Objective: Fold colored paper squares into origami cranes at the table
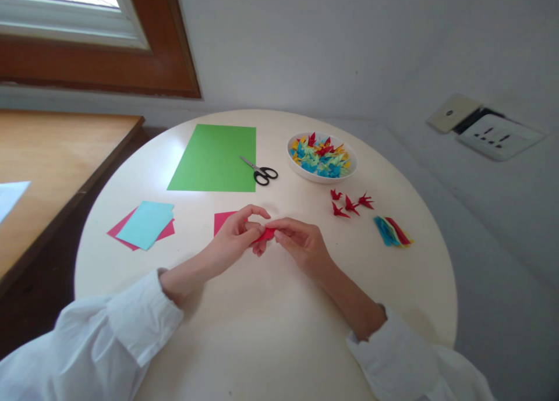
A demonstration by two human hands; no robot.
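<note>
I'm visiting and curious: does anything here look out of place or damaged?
Possibly the wall socket at right: a dark strip shows between it and the beige plate, as if loosely fitted. Nothing looks spilled.

On a round white table (pixel 266 325), 1 rectangular green paper sheet (pixel 209 159) at back, with black-handled scissors (pixel 258 169) across its right edge. Rightward, 1 round white dish (pixel 305 173). Nearer, 4 red folded-paper cranes (pixel 350 206) near 1 fanned blue, white, red and yellow paper bundle (pixel 393 232). At left, pinkish-red paper (pixel 167 231) beneath light-blue paper (pixel 145 222); at centre, partly hidden red paper (pixel 222 221).
</note>
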